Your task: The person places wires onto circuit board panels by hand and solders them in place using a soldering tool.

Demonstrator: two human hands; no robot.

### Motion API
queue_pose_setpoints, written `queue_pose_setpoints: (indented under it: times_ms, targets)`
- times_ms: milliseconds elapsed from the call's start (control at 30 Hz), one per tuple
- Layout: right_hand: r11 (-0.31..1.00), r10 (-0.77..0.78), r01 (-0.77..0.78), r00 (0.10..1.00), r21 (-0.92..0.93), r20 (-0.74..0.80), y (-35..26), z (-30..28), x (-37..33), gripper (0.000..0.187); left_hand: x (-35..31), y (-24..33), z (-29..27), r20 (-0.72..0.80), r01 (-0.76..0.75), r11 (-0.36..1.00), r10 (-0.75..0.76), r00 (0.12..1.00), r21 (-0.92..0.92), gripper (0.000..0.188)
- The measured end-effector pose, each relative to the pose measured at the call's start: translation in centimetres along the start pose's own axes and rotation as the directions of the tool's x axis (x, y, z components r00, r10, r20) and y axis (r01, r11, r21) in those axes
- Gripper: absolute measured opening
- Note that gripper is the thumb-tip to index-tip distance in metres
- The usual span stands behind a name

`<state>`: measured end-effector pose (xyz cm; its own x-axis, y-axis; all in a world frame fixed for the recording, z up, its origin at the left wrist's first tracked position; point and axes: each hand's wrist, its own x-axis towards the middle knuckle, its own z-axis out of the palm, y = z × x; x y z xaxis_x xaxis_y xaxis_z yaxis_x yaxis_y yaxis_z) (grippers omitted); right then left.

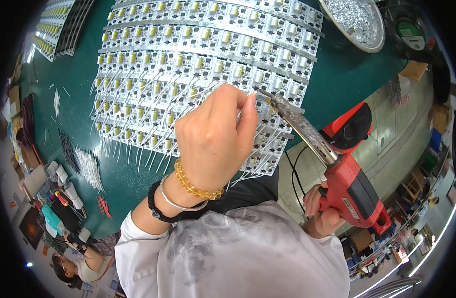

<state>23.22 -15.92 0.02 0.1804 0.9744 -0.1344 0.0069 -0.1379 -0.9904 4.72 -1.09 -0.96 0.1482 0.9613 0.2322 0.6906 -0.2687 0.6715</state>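
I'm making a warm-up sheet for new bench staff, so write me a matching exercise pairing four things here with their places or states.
1. Soldering gun
2. Bowl
3. Circuit boards
4. Short red pieces

A. Lying at the lower left of the green table
B. Gripped in the right hand
C. Holding silvery scraps
D. Beneath the left hand

Pairs: 1-B, 2-C, 3-D, 4-A

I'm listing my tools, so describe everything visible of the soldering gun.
The soldering gun has a red, plastic-looking body with a black panel and a metallic barrel narrowing to a dark tip. Gripped by the right hand, it slants up and left, tip over the circuit boards beside the left hand; contact is unclear.
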Motion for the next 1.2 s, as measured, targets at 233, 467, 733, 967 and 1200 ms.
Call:
queue_pose_setpoints:
  times_ms: [233,467,733,967,1200]
  targets:
    - [0.974,-0.142,0.131,0.989,-0.186,-0.046,2.5,-2.0,-2.7,0.074,-0.2,0.1,0.0,-0.002,-0.004,1.0,0.004,1.0,0.017,0.014]
    - [0.965,-0.134,0.147,0.988,-0.216,0.073,1.9,-2.2,-2.1,0.069,-0.4,0.2,0.1,0.006,-0.017,1.0,0.017,1.0,0.011,0.016]
    - [0.98,0.028,-0.004,0.993,0.2,-0.118,2.1,-0.9,-1.8,0.076,0.2,0.0,0.3,0.004,-0.013,0.999,0.013,1.0,-0.03,0.016]
    - [0.983,-0.099,0.12,0.985,0.14,-0.144,0.0,3.5,1.0,0.058,-0.7,-0.2,-0.7,-0.042,-0.07,0.997,0.072,0.997,0.032,0.014]
    - [0.94,-0.2,0.215,0.976,0.265,-0.083,2.1,5.9,3.6,0.045,-0.7,0.3,-2.2,0.007,-0.067,0.997,0.067,0.998,0.038,0.016]
